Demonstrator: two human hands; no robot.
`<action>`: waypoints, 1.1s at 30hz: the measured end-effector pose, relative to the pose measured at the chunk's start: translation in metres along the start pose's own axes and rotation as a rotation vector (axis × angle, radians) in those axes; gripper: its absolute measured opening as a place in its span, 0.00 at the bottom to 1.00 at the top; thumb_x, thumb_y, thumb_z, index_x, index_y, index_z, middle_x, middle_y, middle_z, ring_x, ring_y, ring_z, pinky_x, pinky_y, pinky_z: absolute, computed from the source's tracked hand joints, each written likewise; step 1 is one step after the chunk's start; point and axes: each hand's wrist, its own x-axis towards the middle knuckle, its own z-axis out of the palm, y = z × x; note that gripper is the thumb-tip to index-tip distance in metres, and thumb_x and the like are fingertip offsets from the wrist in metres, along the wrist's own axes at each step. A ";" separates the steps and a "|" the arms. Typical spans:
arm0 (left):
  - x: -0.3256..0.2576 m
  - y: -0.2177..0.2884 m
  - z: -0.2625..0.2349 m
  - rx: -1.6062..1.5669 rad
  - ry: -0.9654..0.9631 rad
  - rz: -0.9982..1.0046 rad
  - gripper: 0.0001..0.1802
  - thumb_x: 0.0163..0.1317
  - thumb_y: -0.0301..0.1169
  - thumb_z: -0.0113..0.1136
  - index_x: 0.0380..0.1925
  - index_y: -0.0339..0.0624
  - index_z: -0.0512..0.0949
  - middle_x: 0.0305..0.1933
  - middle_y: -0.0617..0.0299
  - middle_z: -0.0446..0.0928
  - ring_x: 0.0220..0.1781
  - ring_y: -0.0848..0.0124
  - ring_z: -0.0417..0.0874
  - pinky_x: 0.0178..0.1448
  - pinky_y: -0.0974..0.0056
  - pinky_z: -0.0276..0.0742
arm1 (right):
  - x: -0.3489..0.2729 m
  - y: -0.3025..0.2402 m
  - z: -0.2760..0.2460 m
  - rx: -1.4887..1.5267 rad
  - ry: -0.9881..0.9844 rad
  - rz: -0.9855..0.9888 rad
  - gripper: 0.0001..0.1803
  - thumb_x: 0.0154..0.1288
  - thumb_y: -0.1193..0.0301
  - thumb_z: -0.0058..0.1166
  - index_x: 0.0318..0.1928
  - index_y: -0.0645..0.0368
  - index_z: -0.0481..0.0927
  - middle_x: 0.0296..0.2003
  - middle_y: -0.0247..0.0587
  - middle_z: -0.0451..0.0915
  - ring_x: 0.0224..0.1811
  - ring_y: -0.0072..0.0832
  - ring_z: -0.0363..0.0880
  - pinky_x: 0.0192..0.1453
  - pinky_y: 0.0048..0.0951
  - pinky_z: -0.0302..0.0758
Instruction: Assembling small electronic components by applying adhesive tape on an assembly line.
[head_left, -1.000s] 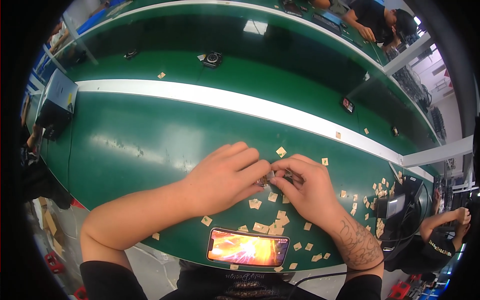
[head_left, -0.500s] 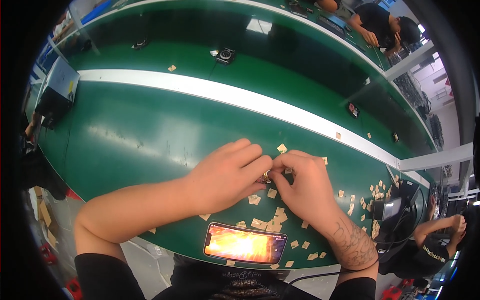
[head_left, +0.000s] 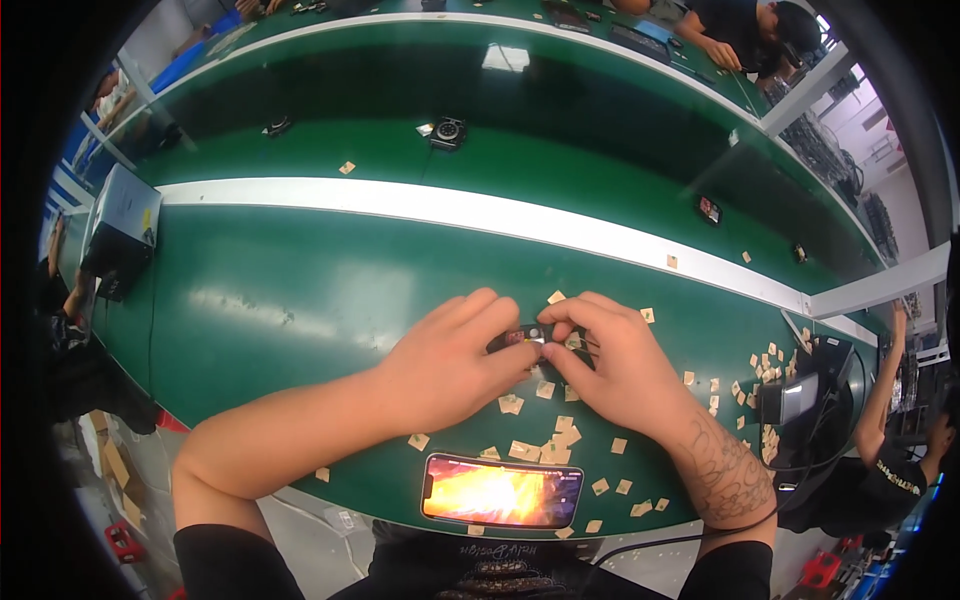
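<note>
My left hand grips a small dark electronic device with a reddish part and a pale round spot on its face. Close against the device's right end are the thumb and forefinger of my right hand, curled inward. Thin light-coloured lines show inside that curl, but what the right fingers hold is too small to make out. Below the hands, a phone lies flat with a bright orange picture on its screen. Small tan paper squares are scattered around both hands and the phone.
A white rail crosses behind my hands. Black equipment with a cable stands at the right, a grey-black box at the left. Small devices, one a dark unit with a round face, lie past the rail. Other people work around the benches.
My right fingers have spread slightly around the device's end, and more of the device shows. The whole view has shifted a little.
</note>
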 end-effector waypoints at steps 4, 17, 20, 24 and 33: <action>0.007 0.007 -0.006 -0.240 0.086 -0.120 0.24 0.57 0.26 0.79 0.55 0.45 0.84 0.48 0.57 0.77 0.48 0.57 0.81 0.47 0.57 0.81 | 0.001 0.001 -0.004 0.330 -0.045 0.167 0.13 0.68 0.81 0.67 0.51 0.63 0.82 0.35 0.43 0.86 0.34 0.35 0.86 0.37 0.33 0.80; 0.010 0.011 -0.016 -0.714 -0.034 -0.474 0.13 0.70 0.18 0.64 0.53 0.36 0.79 0.43 0.59 0.84 0.37 0.74 0.80 0.41 0.67 0.75 | -0.008 -0.015 -0.002 0.127 0.110 -0.053 0.12 0.68 0.80 0.67 0.50 0.61 0.81 0.40 0.45 0.87 0.43 0.37 0.91 0.41 0.34 0.84; 0.009 0.010 -0.012 -0.776 -0.034 -0.498 0.10 0.72 0.17 0.62 0.51 0.35 0.79 0.43 0.59 0.84 0.38 0.77 0.79 0.42 0.68 0.75 | -0.008 -0.016 -0.001 0.155 0.114 -0.057 0.11 0.68 0.80 0.66 0.49 0.61 0.81 0.40 0.45 0.87 0.42 0.39 0.90 0.42 0.35 0.84; 0.006 0.009 -0.009 -0.834 -0.033 -0.530 0.09 0.74 0.15 0.60 0.50 0.34 0.78 0.43 0.59 0.84 0.40 0.79 0.79 0.44 0.69 0.76 | -0.007 -0.018 0.003 0.152 0.126 -0.072 0.11 0.68 0.80 0.66 0.49 0.61 0.81 0.40 0.45 0.87 0.41 0.39 0.90 0.41 0.35 0.84; 0.007 0.006 -0.007 -0.835 0.033 -0.445 0.12 0.71 0.15 0.58 0.52 0.36 0.76 0.38 0.57 0.82 0.33 0.73 0.82 0.38 0.66 0.75 | -0.007 -0.016 0.000 0.131 0.116 -0.056 0.12 0.68 0.80 0.66 0.50 0.60 0.81 0.40 0.44 0.86 0.41 0.38 0.90 0.41 0.35 0.85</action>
